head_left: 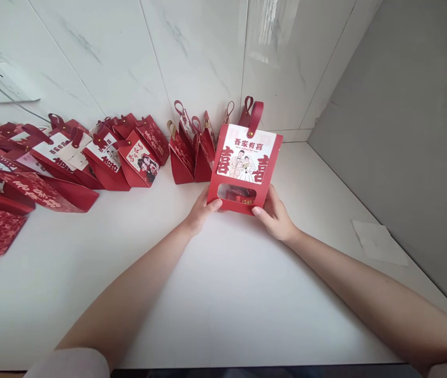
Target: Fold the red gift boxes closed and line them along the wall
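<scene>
Between my two hands is a red wedding favor box point(227, 194) with a white label showing a bride and groom and a dark red strap handle at its top. A clear window low on its front shows something red and gold inside. My left hand point(201, 210) grips the lower left side, thumb on the front. At the lower right corner, my right hand point(278, 218) holds it the same way. The fingers behind the box are hidden. Just behind it, several more red favor boxes point(183, 160) with loop handles stand by the wall, partly covered.
A crowded group of similar red boxes point(105, 168) fills the left of the white table point(223, 294); some lie tilted. A white sheet point(378, 241) lies at the right edge beside a grey panel point(412, 131). A wall socket with a cable point(4, 84) is at upper left.
</scene>
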